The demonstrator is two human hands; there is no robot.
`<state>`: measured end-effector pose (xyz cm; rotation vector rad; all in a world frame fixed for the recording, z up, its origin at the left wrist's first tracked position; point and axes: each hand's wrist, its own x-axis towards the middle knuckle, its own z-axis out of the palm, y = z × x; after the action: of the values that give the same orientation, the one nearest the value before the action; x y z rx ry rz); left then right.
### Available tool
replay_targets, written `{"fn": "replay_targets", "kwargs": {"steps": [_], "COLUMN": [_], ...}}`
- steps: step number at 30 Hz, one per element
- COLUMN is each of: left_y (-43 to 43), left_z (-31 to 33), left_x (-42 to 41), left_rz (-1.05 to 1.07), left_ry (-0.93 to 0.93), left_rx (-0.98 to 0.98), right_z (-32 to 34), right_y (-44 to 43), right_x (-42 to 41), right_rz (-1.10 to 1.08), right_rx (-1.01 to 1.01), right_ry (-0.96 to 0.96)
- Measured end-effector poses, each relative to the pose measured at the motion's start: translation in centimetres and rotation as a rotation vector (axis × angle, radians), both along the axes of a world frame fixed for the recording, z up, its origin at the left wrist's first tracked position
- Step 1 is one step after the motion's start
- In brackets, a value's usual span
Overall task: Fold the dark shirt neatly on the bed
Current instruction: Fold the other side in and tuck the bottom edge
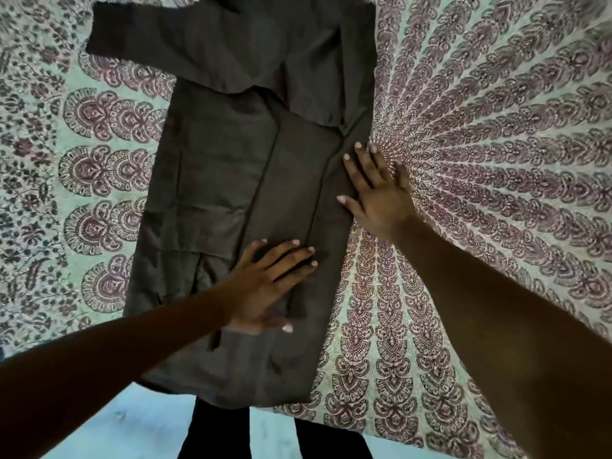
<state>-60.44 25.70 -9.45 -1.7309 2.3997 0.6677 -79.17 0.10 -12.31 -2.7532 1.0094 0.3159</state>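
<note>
Two bare forearms reach in from the bottom corners of the frame, the right forearm (496, 326) larger and closer than the left forearm (99, 369). Beneath them the bed (496, 127), under a patterned mandala cover, fills nearly the whole picture. The dark shirt (215, 180) lies lengthwise on it, left of centre, with its right side folded inward into a long panel and its hem at the bed's near edge, bottom centre. One sleeve (165, 38) juts out unfolded toward the upper left. The left hand (268, 286) lies flat, fingers spread, pressing the folded panel low in the frame. The right hand (377, 190) is also flat and released, grasping nothing, resting on the shirt's right edge and partly on the cover. The fold is probably loose, so when the palms lift the panel may spring open or skew. A sideways smoothing stroke could drag the thin cloth into fresh creases. The hem sits so near the edge that a tug toward the person might slide the shirt off the bed.
</note>
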Motion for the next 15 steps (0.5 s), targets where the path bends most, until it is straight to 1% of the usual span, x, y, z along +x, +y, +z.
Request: {"fn": "replay_targets", "kwargs": {"steps": [3, 5, 6, 8, 10, 12, 15], "left_y": [-4.4, -8.3, -10.6, -14.8, -18.7, -21.8, -25.3], "left_z": [0.0, -0.4, -0.4, -0.4, -0.5, -0.7, -0.9], "left_x": [1.9, 3.3, 3.9, 5.0, 6.2, 7.7, 10.0], "left_rz": [0.027, 0.11, 0.18, 0.332, 0.43, 0.459, 0.42], "left_ry": [-0.023, -0.086, -0.112, -0.132, -0.149, -0.212, -0.327], "left_rx": [-0.208, -0.319, -0.341, -0.335, -0.279, -0.223, -0.179], "right_z": [-1.1, -1.6, -1.8, -1.9, -1.9, -1.8, -1.8], "right_y": [0.5, 0.6, 0.5, 0.6, 0.5, 0.5, 0.5], "right_x": [-0.4, -0.6, -0.6, -0.7, -0.7, -0.7, -0.7], "right_rz": [-0.015, -0.028, -0.032, -0.032, -0.03, -0.029, -0.04], "right_rx": [-0.113, -0.151, -0.158, -0.172, -0.187, -0.189, -0.193], "right_ry": [-0.048, -0.091, -0.103, -0.119, -0.12, -0.116, -0.118]}}
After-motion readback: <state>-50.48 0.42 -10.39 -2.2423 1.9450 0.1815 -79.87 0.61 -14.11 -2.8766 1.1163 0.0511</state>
